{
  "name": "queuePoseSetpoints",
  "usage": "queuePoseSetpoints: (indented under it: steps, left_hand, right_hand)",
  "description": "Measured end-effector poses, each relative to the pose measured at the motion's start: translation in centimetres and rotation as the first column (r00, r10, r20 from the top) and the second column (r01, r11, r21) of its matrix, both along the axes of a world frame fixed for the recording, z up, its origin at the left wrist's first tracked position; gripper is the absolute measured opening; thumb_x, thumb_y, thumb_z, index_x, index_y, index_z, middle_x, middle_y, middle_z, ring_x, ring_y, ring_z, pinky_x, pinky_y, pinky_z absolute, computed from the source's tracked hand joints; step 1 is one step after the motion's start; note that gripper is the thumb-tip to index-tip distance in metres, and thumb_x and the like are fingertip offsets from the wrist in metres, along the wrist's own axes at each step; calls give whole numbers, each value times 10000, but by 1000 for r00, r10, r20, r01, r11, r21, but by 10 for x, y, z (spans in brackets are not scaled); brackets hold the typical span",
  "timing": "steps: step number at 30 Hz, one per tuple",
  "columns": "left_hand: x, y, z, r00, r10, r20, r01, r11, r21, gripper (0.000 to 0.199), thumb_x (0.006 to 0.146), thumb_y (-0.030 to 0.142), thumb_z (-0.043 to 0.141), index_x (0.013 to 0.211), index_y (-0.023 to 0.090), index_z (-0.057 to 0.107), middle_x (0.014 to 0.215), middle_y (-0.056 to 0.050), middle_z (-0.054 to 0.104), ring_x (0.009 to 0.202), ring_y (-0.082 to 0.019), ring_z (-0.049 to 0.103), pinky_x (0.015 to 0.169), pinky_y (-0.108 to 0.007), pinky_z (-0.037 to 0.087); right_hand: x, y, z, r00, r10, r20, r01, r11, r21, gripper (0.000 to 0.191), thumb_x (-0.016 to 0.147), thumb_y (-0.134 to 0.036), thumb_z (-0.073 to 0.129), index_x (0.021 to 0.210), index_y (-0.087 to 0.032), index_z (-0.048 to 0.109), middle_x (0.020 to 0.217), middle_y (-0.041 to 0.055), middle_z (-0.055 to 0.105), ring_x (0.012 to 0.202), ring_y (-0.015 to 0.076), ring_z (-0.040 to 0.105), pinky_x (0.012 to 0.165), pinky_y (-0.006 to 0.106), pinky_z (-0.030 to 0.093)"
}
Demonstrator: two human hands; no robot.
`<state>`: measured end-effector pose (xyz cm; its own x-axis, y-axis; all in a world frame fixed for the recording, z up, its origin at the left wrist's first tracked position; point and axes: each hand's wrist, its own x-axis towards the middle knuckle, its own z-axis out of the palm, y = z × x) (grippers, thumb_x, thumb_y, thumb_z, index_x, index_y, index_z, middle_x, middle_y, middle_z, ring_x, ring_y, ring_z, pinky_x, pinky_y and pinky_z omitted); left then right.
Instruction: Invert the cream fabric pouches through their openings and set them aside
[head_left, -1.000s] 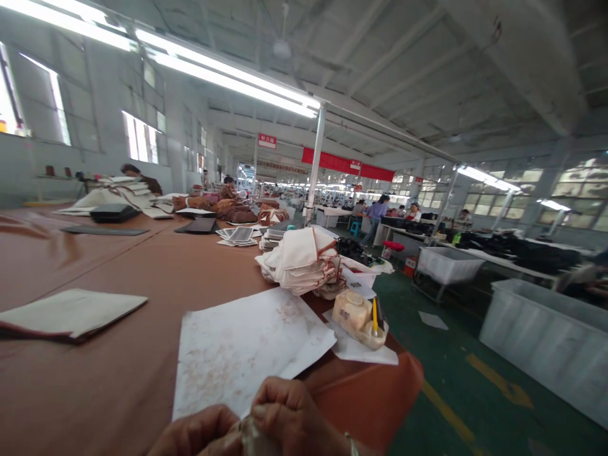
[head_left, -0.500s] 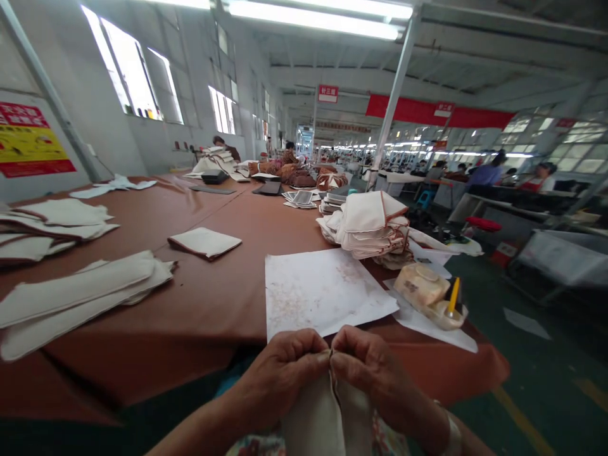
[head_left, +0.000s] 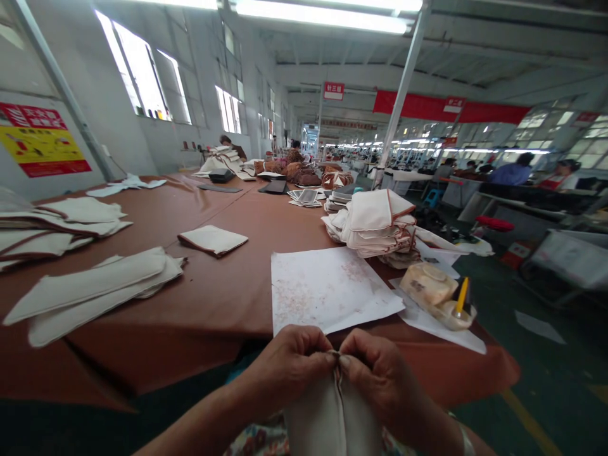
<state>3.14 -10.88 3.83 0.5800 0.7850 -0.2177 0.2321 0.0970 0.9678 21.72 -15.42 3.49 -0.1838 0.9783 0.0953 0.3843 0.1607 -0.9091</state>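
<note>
A pale off-white fabric piece (head_left: 316, 415) with a seam down its middle hangs below my hands, close to my lap. My left hand (head_left: 297, 364) pinches its top edge left of the seam. On the other side, my right hand (head_left: 375, 367) pinches the same edge, thumb and forefinger closed. The fingertips of both hands nearly meet at the seam, where brown edging shows. Just beyond the hands lies a white paper sheet (head_left: 327, 291) with brown smears, at the front of the table.
The table has a brown cover (head_left: 228, 291). Stacked off-white pieces (head_left: 375, 221) stand right of centre, beside a glue container (head_left: 430, 285) with a yellow-handled brush (head_left: 460, 296). More fabric pieces (head_left: 99, 285) lie left, one folded piece (head_left: 213, 239) nearer the middle. Co-workers sit farther back.
The view has shifted slightly, so the table's things appear a little farther right. Both hands still pinch the fabric edge, their fingertips slightly shifted at the seam.
</note>
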Motion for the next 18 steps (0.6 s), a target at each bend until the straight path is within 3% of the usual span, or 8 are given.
queuePoseSetpoints:
  steps: [4,9,14,16,18]
  left_hand:
    - [1,1,-8,997,-17,-77,16,1000,-14,271,781,378,597,821,114,646,639,10,480,564,-96,350,502,-234,253]
    - [-1,0,-10,992,-90,-93,87,996,-34,235,787,332,540,798,116,633,623,23,425,549,-89,303,489,-244,213]
    - [0,-9,-4,999,-41,13,41,999,22,236,749,334,577,753,106,639,641,2,471,596,-106,331,540,-250,257]
    - [0,-13,-2,996,-5,94,4,1000,17,215,720,315,603,714,104,641,650,-13,507,618,-116,362,574,-255,288]
    - [0,-16,-1,981,10,194,3,998,-70,184,677,286,635,695,103,642,704,-43,567,644,-129,410,594,-258,311]
  right_hand:
    - [-4,-2,0,990,-73,121,55,988,147,212,828,-302,539,699,-144,593,633,15,567,589,124,497,550,248,369]
    - [-6,-3,-9,999,-51,5,50,985,163,130,790,-184,537,765,-160,662,690,10,608,629,122,532,588,232,405]
    - [3,-5,-10,971,126,-201,-104,987,121,108,855,-205,538,845,-173,640,719,-4,545,638,109,460,578,230,376]
    - [8,-6,-9,964,213,-161,-180,963,201,107,892,-215,536,876,-184,637,730,-9,501,649,106,443,588,234,358]
    - [13,-6,-10,965,257,-56,-227,921,317,115,910,-187,531,920,-208,643,739,-15,468,653,99,439,588,233,334]
